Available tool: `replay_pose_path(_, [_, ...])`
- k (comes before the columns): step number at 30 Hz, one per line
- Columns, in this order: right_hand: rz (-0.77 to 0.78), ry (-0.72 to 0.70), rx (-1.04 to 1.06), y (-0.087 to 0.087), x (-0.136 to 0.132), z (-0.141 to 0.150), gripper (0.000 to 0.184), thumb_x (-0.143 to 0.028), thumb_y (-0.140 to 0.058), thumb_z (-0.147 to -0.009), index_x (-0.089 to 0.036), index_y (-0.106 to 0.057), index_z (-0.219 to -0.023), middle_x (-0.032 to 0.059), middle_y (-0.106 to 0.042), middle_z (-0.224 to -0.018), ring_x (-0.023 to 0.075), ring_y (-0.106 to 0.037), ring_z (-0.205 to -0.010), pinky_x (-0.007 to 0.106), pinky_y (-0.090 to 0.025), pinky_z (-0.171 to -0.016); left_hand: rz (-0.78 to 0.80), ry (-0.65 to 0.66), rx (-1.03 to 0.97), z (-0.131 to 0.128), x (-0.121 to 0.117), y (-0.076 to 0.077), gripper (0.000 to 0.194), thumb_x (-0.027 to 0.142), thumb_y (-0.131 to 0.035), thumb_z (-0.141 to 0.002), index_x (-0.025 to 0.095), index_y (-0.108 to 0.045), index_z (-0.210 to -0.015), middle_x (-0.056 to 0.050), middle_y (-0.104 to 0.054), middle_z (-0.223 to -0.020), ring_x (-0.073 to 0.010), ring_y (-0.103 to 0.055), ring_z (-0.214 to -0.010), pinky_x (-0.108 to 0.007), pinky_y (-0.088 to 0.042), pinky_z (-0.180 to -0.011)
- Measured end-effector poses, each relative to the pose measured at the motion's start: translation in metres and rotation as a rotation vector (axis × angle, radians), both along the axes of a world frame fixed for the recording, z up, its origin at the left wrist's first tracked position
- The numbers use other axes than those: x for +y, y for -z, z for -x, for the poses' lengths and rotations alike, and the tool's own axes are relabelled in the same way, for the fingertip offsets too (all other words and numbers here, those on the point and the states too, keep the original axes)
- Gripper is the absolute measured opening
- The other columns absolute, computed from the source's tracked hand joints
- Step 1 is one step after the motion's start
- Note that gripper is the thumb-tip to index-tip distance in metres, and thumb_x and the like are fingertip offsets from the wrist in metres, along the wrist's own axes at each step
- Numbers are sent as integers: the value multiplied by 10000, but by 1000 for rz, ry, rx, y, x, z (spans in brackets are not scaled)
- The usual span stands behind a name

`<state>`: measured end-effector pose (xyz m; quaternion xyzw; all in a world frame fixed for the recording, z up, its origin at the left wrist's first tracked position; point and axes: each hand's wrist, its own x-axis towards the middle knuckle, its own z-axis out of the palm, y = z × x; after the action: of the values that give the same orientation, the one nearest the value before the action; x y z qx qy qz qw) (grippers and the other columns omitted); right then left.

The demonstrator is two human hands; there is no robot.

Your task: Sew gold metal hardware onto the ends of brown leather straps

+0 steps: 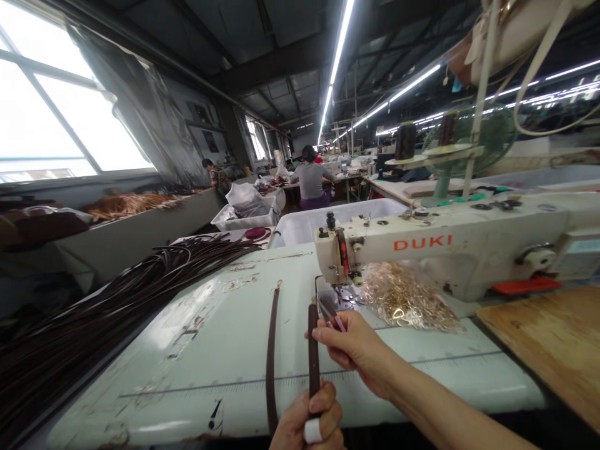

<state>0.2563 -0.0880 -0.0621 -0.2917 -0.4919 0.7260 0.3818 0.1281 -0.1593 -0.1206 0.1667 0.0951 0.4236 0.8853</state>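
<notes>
Before you is the worktable, with the loose strap lying on it left of the held strap and the strap bundle heaped along its left side. To your right, the sewing machine has the bag of metal fittings before and partly beneath its arm; the wooden board is nearer you, far right. Behind the worktable sits the large bin, with a seated person farther back.
</notes>
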Motion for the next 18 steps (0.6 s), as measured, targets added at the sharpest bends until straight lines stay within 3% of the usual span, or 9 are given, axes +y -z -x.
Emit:
replay_pose_path(6, [26,21,-8,4,2,0,338,-388,-725,-701,-144,-492,-684,-104,-279,-482,24,-209,-388,204,-54,-371,-23,8,50,-1,3,2,507,335,-702,-784,194,-242,-624,107,-265,-456,-3,-101,-340,-134,-108,-360])
replay_pose_path(11, [39,72,-45,9,6,0,403,-474,-744,-662,-127,-542,-697,-99,-311,-474,22,-218,-370,202,-68,-360,-98,-70,208,-9,6,11,529,484,-743,-709,190,-310,-628,103,-291,-453,-4,-160,-341,-148,-145,-377])
replay_pose_path(15, [-34,143,-64,19,9,-1,454,-545,-702,-690,-140,-500,-650,-91,-336,-473,21,-241,-362,191,-120,-359,-145,-263,534,-15,7,7,564,750,-475,-758,187,-493,-799,98,-325,-420,-31,-181,-305,-193,-129,-358])
replay_pose_path(18, [-128,172,-109,25,6,-6,459,-542,-640,-760,-153,-452,-608,-69,-385,-467,31,-304,-352,186,-171,-362,-266,-468,893,-16,5,-6,536,688,-496,-797,196,-517,-1009,95,-365,-498,-24,-188,-322,-190,-88,-349])
